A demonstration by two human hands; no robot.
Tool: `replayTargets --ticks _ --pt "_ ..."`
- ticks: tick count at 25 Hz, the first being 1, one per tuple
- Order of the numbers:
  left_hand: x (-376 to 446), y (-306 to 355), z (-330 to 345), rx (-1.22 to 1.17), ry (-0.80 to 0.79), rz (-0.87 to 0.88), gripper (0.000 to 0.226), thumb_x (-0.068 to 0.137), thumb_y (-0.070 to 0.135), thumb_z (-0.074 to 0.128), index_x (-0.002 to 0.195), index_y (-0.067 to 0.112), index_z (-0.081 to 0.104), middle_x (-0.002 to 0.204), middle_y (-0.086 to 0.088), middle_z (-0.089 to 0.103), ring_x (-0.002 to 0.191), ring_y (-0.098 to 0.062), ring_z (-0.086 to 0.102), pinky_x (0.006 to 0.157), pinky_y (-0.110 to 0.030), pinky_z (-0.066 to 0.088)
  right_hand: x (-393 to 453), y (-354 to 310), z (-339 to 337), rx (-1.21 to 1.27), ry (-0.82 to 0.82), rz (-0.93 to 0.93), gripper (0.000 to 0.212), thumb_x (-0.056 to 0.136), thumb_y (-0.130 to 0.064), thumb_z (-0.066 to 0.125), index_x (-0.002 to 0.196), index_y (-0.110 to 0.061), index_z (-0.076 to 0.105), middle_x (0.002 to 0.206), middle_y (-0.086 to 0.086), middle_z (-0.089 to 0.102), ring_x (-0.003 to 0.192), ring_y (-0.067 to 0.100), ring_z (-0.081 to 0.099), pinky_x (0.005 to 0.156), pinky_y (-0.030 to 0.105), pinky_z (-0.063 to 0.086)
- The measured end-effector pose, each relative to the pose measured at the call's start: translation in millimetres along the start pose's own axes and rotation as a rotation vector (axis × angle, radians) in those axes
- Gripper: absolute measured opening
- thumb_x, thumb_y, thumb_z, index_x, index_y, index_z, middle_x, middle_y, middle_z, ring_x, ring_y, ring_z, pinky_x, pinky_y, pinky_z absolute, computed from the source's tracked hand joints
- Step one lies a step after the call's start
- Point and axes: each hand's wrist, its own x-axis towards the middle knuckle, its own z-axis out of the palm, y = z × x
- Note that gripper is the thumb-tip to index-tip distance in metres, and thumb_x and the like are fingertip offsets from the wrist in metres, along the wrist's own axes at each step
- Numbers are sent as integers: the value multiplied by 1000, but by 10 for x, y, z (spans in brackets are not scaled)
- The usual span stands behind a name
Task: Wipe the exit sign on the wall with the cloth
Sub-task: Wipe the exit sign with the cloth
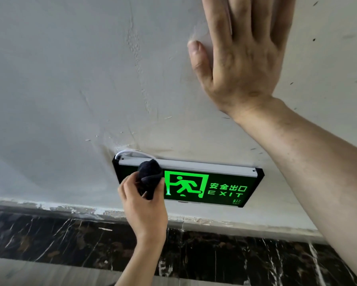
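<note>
A black exit sign with a glowing green running figure and the word EXIT is fixed low on the grey-white wall. My left hand reaches up from below and grips a bunched dark cloth. The cloth is pressed against the sign's left end, near its silver top strip, and hides that part of the face. My right hand lies flat on the wall above and to the right of the sign, fingers spread, holding nothing.
A white cable loops out of the wall behind the sign's top left corner. Below the sign runs a dark marble skirting with a chipped paint edge. Grey floor shows at the bottom left.
</note>
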Motion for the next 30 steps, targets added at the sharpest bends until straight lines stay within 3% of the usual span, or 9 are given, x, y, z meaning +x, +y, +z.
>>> replayTargets --ticks 2,5,7,10,13,17,22,25,30 --pt "-92 74 95 0 -63 41 47 79 22 82 116 17 55 119 5 50 91 7 59 66 -7 49 -3 3 -1 14 -2 1 52 93 -41 48 139 -16 49 140 13 53 128 36 48 106 59 30" --pt "-177 70 201 155 -136 218 59 69 11 90 117 15 56 117 -1 55 99 -21 60 63 -25 50 5 4 13 9 -3 -2 52 94 -42 46 140 -18 48 142 11 52 130 35 46 107 58 28" --pt "-120 -39 200 307 -139 512 63 64 3 88 115 17 54 115 -4 57 100 -24 56 61 -27 50 3 8 27 6 -10 -2 53 94 -43 44 141 -19 45 144 10 49 132 36 43 108 58 26" --pt "23 -303 118 538 -230 1023 45 73 8 67 115 20 55 115 -1 49 99 -25 49 72 -39 53 -5 25 27 18 -7 -4 53 94 -42 46 142 -18 45 144 12 49 132 37 43 107 60 28" --pt "166 -584 0 722 -448 1202 55 56 4 79 108 19 67 113 -2 53 95 -25 48 67 -40 54 -17 20 34 -2 4 -11 52 94 -41 46 140 -17 47 141 12 52 129 36 46 105 61 30" --pt "115 -768 -246 728 -537 829 60 45 -1 93 100 13 74 102 -5 70 87 -25 64 59 -36 59 0 9 55 9 21 -23 51 94 -39 48 138 -15 50 137 14 55 124 36 51 102 63 35" --pt "140 -720 -531 106 -62 -205 47 79 11 83 111 24 50 110 0 56 87 -5 59 67 -23 52 -17 18 62 2 14 -18 52 95 -41 45 140 -16 46 141 15 51 128 39 46 103 64 33" --pt "346 -563 -490 -168 -6 -348 48 83 9 80 113 26 47 111 3 57 99 -7 59 69 -19 47 -9 27 79 -1 18 -18 52 95 -42 44 141 -17 42 142 15 50 129 39 45 103 64 32" --pt "220 -355 -148 -66 -107 -329 51 80 1 78 111 25 44 107 9 44 91 -9 57 66 -16 45 -17 40 89 -15 31 -30 53 95 -42 44 142 -17 41 141 15 51 128 41 45 102 65 34"
